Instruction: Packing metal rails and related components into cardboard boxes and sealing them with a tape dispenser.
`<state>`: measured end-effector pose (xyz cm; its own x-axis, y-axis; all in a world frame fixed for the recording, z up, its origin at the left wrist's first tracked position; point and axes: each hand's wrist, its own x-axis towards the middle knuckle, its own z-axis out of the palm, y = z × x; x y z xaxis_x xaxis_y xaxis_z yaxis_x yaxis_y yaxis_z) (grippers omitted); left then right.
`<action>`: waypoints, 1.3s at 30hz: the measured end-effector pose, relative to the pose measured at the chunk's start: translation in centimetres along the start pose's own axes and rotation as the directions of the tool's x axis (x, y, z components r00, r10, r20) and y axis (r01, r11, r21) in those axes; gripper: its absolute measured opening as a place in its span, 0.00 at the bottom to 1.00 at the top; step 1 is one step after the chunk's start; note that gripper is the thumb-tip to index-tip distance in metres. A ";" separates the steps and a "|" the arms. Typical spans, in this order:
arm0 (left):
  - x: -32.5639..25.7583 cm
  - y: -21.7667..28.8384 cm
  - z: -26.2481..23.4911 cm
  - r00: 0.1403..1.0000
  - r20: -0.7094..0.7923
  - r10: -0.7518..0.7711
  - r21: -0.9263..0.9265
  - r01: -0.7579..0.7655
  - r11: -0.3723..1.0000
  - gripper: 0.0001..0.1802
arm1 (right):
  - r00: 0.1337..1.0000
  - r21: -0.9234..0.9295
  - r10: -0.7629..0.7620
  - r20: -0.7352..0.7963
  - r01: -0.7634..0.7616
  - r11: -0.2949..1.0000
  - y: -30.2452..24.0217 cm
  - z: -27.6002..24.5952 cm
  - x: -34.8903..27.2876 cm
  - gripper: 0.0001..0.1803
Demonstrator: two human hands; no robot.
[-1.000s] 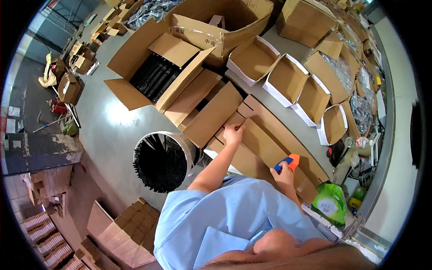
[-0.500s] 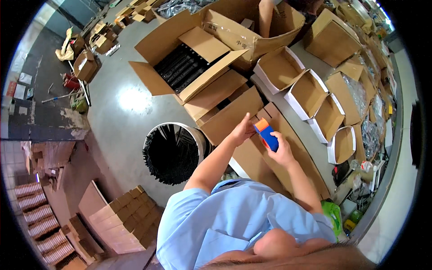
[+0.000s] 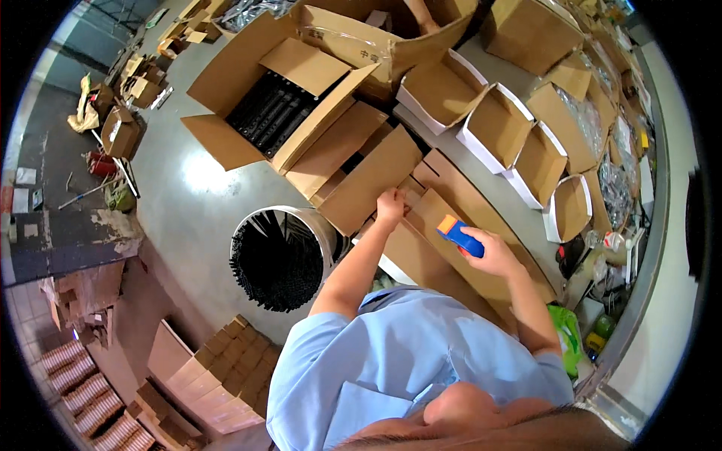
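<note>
My right hand (image 3: 496,254) is wrapped round a hand-held tool, blue with an orange end, that looks like a tape dispenser (image 3: 464,237). The orange end points left, over a flat brown cardboard carton (image 3: 459,248). My left hand (image 3: 392,207) is at the carton's far left part, beside the flaps of an open box (image 3: 372,180). Its fingers are curled together against the cardboard; what they pinch, if anything, is hidden. A gap separates the tool from my left hand.
An open carton of black parts (image 3: 274,113) stands ahead on the left. Left of me is a white bucket (image 3: 301,214) packed with black rods. White-edged cardboard trays (image 3: 496,128) line the right. Another person's arm (image 3: 423,15) reaches into a large box (image 3: 346,37) at the back.
My left hand has left the tool's orange end and moved onto the cardboard, its fingers now curled. My right hand has drawn the tool right and turned it. The whole view has shifted.
</note>
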<state>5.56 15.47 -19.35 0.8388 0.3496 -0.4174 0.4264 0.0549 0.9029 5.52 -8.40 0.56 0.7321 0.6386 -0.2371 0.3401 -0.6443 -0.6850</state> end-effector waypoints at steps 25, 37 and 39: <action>-4.7 4.4 3.9 0.774 0.324 0.544 0.843 -0.497 0.205 0.44 | 0.888 -0.277 0.440 0.136 -0.393 0.877 9.1 -3.2 -19.9 0.33; -18.0 6.8 17.4 0.426 0.850 -0.309 0.333 -0.891 -0.310 0.64 | 0.152 0.621 0.705 -0.693 -0.370 0.691 14.6 5.4 -33.5 0.30; -17.2 6.8 15.1 0.398 0.785 -0.475 0.303 -0.915 -0.266 0.59 | -0.208 0.834 0.847 -0.489 -0.395 0.384 15.3 11.1 -35.2 0.34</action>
<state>-0.86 -4.25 -7.63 0.3972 -0.6207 -0.6760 -0.7781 -0.6183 0.1105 -21.62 -36.10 -9.26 0.4244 -0.8843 -0.1945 -0.6511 -0.1487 -0.7443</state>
